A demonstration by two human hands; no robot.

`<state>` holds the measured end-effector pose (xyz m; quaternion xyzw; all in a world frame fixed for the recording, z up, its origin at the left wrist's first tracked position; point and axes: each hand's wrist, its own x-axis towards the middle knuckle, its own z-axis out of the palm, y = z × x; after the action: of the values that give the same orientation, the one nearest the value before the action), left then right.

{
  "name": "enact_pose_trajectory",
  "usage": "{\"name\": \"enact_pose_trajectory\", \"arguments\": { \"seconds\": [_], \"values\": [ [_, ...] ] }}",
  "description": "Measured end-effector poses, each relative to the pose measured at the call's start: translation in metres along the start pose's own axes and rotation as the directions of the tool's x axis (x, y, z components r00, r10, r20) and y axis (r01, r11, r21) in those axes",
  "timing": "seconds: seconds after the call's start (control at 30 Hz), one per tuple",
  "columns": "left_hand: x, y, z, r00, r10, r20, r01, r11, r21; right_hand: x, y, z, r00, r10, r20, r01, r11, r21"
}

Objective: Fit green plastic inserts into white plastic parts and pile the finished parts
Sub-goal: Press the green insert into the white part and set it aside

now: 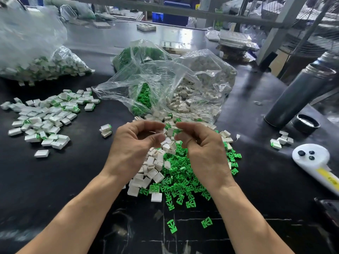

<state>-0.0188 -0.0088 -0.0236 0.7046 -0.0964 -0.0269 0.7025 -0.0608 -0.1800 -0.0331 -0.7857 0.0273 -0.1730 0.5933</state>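
Above the mixed heap (176, 173) at table (55, 189) centre: two bare hands, held close together yet apart, backs to the camera. Left hand (134, 149) with fingers and thumb curled inward, right hand (201, 149) likewise; whether either pinches a piece, impossible to tell, the fingertips being blurred. Heap itself made of loose white parts (146, 178), mostly on its left side, and green inserts (183, 182), mostly on its right, each far too many to count. Nearer the camera than the heap, two stray green inserts lying apart on the dark top. Just behind the heap, two open clear bags: one of green inserts (141, 99), one of white parts (198, 94), spilling toward the hands. Left of the heap, a wide scatter of finished parts (45, 118), white with green showing, uncountable; two more finished pieces (106, 130) stacked between that scatter and the left hand. Far left and behind, one large bag of finished parts (42, 65). Right of the heap, one small cluster of about five white pieces (282, 140), one white handheld controller (315, 162), one dark flask (297, 96) with one black cap (305, 123) beside it.
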Motion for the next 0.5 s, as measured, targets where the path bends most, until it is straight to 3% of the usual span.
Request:
{"name": "enact_pose_trajectory", "arguments": {
  "seconds": [0.13, 0.33, 0.5],
  "values": [
    [-0.0006, -0.001, 0.0053, 1.0, -0.019, 0.023, 0.022, 0.99, -0.142, -0.0012, -0.0029, 0.0066, 1.0, -0.008, 0.004, 0.007, 0.989, 0.148],
    [-0.0025, 0.0003, 0.0081, 0.995, -0.085, 0.061, 0.102, 0.921, -0.376, -0.0025, -0.0043, 0.0068, 1.0, -0.017, 0.003, 0.016, 0.978, 0.209],
    [-0.0031, -0.0003, 0.0113, 0.99, -0.116, 0.081, 0.139, 0.895, -0.424, -0.0037, -0.0088, 0.0061, 1.0, -0.028, 0.001, 0.027, 0.972, 0.234]
  ]
}}
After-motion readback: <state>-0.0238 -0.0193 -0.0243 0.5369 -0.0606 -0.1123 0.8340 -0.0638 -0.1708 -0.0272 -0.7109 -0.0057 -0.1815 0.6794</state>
